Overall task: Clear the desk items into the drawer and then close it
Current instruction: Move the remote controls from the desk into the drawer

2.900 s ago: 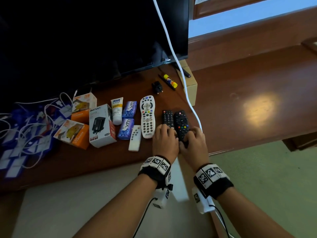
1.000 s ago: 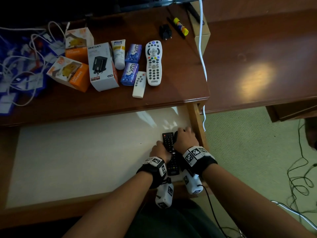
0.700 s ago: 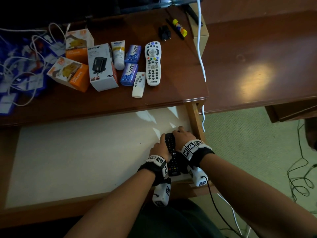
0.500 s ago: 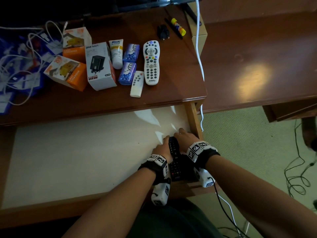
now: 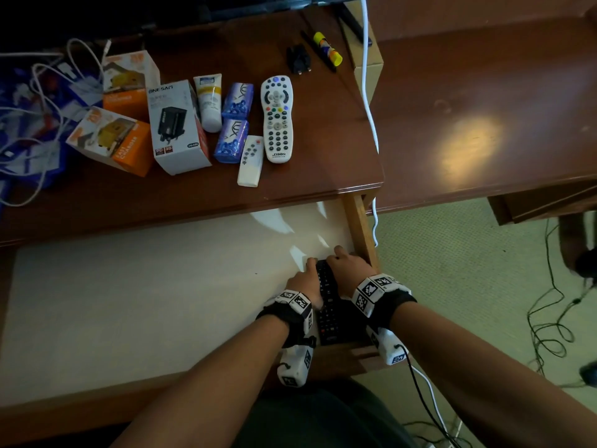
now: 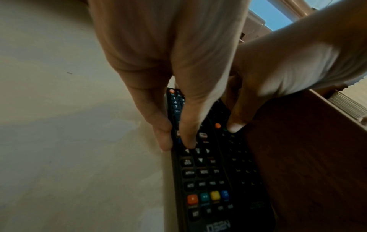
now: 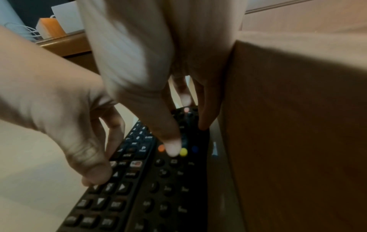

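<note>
Now both hands sit low in the open drawer, in its front right corner, where nearly three seconds ago they were up on the desk gathering the two black remotes. Half a second ago they were already here; little has shifted since.

The left black remote and the right black remote lie flat, side by side and touching, on the drawer's pale floor, the right one just beside the wooden side wall. The left hand holds the left remote with curled fingers: a thumb tip presses its arrow keys, another finger hugs its outer edge. The right hand curls over the right remote, thumb tip down among its coloured buttons, fingers along its far edge.

The left remote is long and slim, with rows of grey-lettered keys, a red-green-yellow-blue row, and a logo at its foot that seems to read "JDSEN".

On the desk stay a white remote marked "JDSEN", a small white remote, a white box reading "ONESAM", two orange boxes, one reading "FAST CHARGER", a cream tube and two purple packets.
</note>
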The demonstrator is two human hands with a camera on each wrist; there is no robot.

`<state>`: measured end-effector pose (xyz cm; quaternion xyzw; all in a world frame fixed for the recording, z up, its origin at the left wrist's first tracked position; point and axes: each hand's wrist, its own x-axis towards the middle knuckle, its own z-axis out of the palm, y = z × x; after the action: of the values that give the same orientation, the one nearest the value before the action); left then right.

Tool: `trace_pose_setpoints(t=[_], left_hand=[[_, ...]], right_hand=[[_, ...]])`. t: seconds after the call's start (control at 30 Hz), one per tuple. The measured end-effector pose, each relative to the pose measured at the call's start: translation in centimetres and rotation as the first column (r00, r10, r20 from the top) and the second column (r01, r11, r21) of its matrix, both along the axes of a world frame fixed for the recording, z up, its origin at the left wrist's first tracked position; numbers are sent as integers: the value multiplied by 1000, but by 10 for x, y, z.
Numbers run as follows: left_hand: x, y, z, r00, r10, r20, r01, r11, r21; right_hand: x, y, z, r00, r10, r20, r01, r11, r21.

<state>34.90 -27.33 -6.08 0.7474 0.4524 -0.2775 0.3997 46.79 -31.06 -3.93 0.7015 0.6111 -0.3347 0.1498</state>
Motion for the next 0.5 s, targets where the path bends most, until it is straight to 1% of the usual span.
trace_pose_setpoints(t=[0.27, 0.33, 0.5], left_hand=[[-6, -10, -6, 998, 59, 25, -58, 998, -28], [-5, -9, -8, 997, 65, 35, -64, 997, -37], [0, -9, -4, 990, 100, 95, -92, 991, -93]], right_hand=[[-6, -7, 4, 1000, 16, 0, -16, 1000, -27], [-8, -7, 3, 1000, -23, -1, 23, 999, -34], [-12, 3, 12, 981, -192, 9, 192, 979, -74]])
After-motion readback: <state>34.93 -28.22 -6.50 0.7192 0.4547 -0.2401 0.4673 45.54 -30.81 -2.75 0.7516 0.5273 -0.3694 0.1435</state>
